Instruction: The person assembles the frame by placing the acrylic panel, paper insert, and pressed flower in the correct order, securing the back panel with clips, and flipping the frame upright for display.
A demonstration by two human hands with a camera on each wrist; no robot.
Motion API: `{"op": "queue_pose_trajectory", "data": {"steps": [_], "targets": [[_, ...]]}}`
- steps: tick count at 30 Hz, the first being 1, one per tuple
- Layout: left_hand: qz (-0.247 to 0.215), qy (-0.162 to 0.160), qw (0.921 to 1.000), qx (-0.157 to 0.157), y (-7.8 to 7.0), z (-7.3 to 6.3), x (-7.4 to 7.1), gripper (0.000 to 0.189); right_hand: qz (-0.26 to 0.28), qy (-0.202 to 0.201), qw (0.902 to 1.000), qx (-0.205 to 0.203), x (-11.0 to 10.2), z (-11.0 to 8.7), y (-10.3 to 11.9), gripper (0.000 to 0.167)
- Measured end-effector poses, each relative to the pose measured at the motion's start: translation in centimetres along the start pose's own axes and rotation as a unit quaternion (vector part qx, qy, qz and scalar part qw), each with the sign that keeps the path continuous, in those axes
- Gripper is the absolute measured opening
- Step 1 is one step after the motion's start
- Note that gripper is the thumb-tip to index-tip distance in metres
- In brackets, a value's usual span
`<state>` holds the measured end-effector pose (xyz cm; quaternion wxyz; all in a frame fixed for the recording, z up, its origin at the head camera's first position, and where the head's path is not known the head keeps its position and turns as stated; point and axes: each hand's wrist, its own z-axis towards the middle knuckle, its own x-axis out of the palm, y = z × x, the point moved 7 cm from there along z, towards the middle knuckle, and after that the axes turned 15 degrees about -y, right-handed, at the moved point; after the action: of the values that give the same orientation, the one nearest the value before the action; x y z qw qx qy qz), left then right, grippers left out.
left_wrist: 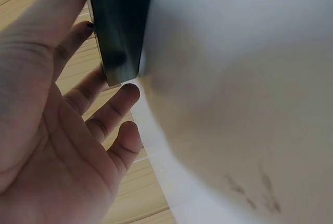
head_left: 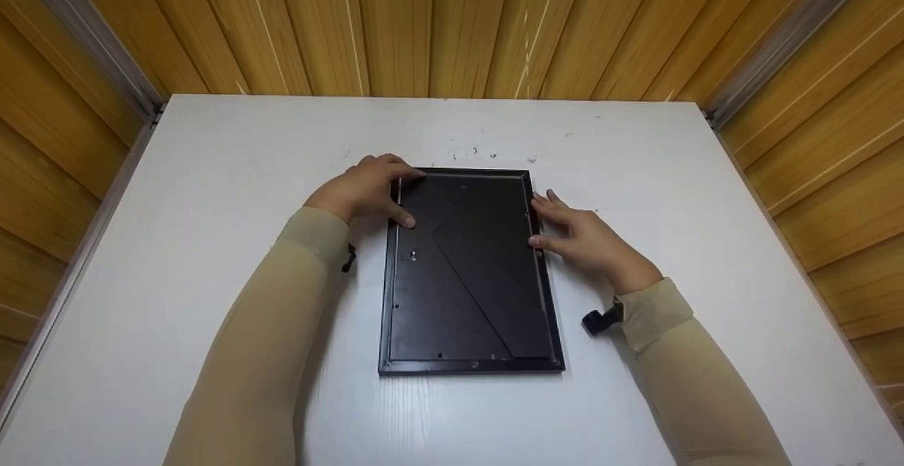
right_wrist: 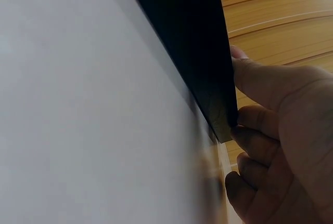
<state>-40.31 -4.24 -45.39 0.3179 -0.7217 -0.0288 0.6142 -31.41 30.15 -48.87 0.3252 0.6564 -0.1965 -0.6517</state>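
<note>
A black picture frame (head_left: 473, 268) lies back side up on the white table, its hinged stand folded flat against the backing. My left hand (head_left: 371, 187) holds its upper left corner, the thumb over the backing and the index finger along the top rim. In the left wrist view, the frame's dark side (left_wrist: 122, 26) shows beside the spread fingers (left_wrist: 112, 115). At the upper right side, my right hand (head_left: 583, 236) grips the border with its thumb on the rim. The right wrist view shows bent fingers (right_wrist: 255, 141) against the frame's outer side (right_wrist: 192, 42).
The white table (head_left: 233, 155) carries small dark marks (head_left: 493, 155) beyond the frame. Wood-patterned panels (head_left: 452, 28) rise behind the table and at both sides. A black wrist mount (head_left: 600, 321) sticks out below the right cuff.
</note>
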Motion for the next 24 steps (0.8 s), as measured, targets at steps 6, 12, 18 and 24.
{"op": "queue_pose_trajectory", "data": {"steps": [6, 12, 18, 24], "targets": [[0.033, 0.003, 0.9994, 0.003, -0.1, -0.2, 0.1, 0.093, -0.001, 0.001, 1.0000, 0.000, 0.0, -0.2, 0.0, 0.083], [0.063, 0.003, 0.9980, 0.002, -0.7, -0.5, -0.2, 0.092, -0.005, 0.001, 1.0000, -0.001, -0.2, -0.3, -0.2, 0.083], [0.082, -0.002, 0.9966, 0.008, -1.4, -0.9, -0.2, 0.093, -0.003, -0.005, 1.0000, -0.007, -0.4, -0.4, -0.2, 0.081], [0.069, -0.015, 0.9973, 0.018, -1.3, -1.1, -0.3, 0.094, 0.005, -0.004, 1.0000, -0.006, -0.1, -0.1, 0.1, 0.081]]}}
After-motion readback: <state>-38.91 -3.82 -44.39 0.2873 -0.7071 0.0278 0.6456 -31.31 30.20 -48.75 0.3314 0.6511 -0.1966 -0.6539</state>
